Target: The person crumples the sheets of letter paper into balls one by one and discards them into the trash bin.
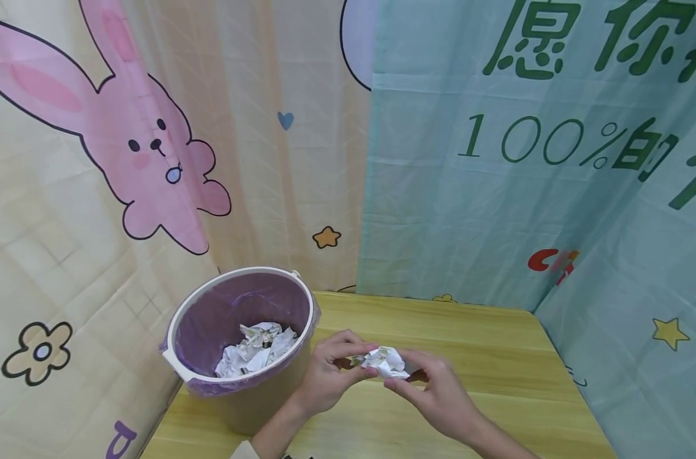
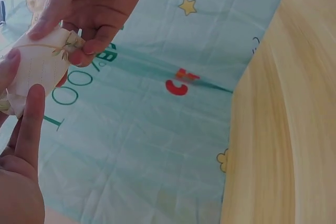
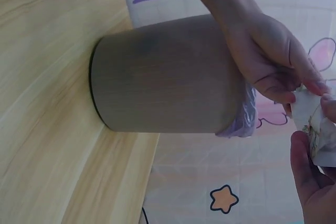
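Note:
Both hands hold one crumpled piece of white paper (image 1: 385, 362) with a green and yellow print, raised above the table. My left hand (image 1: 330, 373) pinches its left end between thumb and fingers, just right of the bin. At the other end, my right hand (image 1: 442, 392) grips it with thumb below and fingers above. In the left wrist view the paper (image 2: 44, 69) looks like a rolled bundle with fingers at both ends. The right wrist view shows part of the paper (image 3: 307, 108) between the two hands, cut off by the frame's edge.
A brown bin (image 1: 256, 411) with a white rim and purple liner (image 1: 201, 331) stands on the left of the wooden table (image 1: 474, 344). Inside lie crumpled white papers (image 1: 256, 354). Printed curtains (image 1: 451, 210) hang behind and on both sides.

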A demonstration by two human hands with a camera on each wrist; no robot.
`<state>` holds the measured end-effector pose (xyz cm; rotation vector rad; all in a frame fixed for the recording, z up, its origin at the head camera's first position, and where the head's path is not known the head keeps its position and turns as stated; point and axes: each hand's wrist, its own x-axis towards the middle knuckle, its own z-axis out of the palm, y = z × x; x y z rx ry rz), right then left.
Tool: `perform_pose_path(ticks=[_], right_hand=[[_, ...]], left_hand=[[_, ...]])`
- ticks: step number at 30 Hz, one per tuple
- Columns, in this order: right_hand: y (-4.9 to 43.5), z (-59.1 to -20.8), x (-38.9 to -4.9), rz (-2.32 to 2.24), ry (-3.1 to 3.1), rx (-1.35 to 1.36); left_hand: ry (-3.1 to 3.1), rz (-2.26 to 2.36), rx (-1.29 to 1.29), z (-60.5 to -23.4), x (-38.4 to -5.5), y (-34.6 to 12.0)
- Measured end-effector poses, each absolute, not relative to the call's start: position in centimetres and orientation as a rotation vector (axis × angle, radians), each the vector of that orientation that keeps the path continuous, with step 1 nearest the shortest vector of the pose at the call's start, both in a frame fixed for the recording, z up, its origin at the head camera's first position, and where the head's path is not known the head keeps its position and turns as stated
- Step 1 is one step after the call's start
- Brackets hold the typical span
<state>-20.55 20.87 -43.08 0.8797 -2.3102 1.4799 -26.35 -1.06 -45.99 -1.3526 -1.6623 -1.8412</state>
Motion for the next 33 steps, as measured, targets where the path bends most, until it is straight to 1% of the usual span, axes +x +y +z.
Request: perform_pose_path(ticks=[4, 9, 17, 22, 27, 33], right_hand=[[20.8, -43.3, -20.6, 1.304, -2.234, 0.867], [20.8, -43.5, -20.7, 1.224, -2.235, 0.859], [21.2, -43.9, -21.0, 1.159, -2.228, 0.894], [21.2, -44.4, -21.2, 1.168, -2.228, 0.853], [20.7, -45.0, -21.3, 1.175, -2.224, 0.745], [19.1, -45.4, -21.4, 1.108, -2.166, 0.533]], left_hand=[[-1.67, -1.751, -1.328, -46.1, -26.1, -0.7], [-1.669, -1.694, -1.311, -46.4, -25.9, -0.4], [-1.7, -1.545, -1.354, -47.0, -25.9, -0.2], [-1.719, -1.459, -1.28, -47.5, -25.5, 0.4], [-1.693, -1.362, -1.192, -47.8, -25.1, 1.4], [-1.649, -1.262, -0.943, -47.8, -24.4, 3.2]])
